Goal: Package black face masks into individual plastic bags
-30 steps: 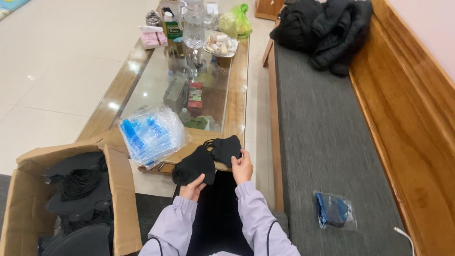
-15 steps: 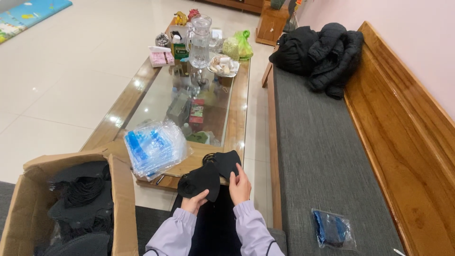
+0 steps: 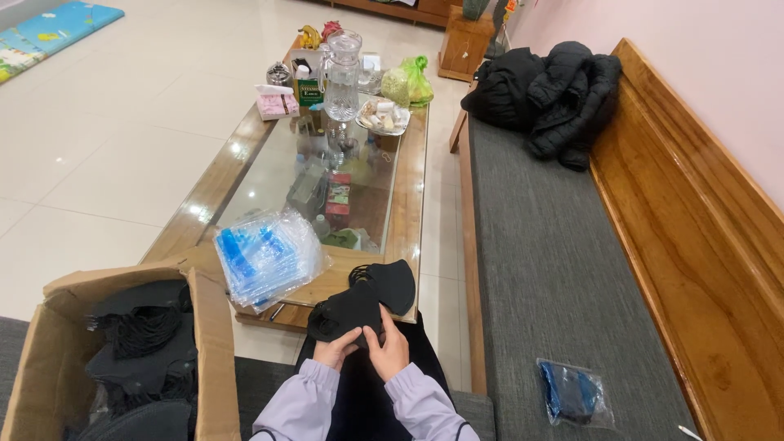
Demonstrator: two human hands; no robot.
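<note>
Both hands hold a bunch of black face masks (image 3: 365, 299) over my lap, at the near edge of the coffee table. My left hand (image 3: 336, 351) grips the lower left of the masks from below. My right hand (image 3: 390, 349) pinches their lower right edge, fingers closed on the fabric. One mask fans out to the upper right. A stack of clear plastic bags with blue print (image 3: 265, 254) lies on the table just left of the masks.
An open cardboard box (image 3: 208, 343) of black masks stands at my left. The glass-topped wooden table (image 3: 408, 204) carries a jug, boxes, a plate and bags. A grey bench cushion (image 3: 547, 269) at right holds a black jacket (image 3: 547, 90) and one packed bag (image 3: 574, 394).
The view has tilted up and drawn closer. My hands have come together under the masks, which sit a little lower and nearer my lap.
</note>
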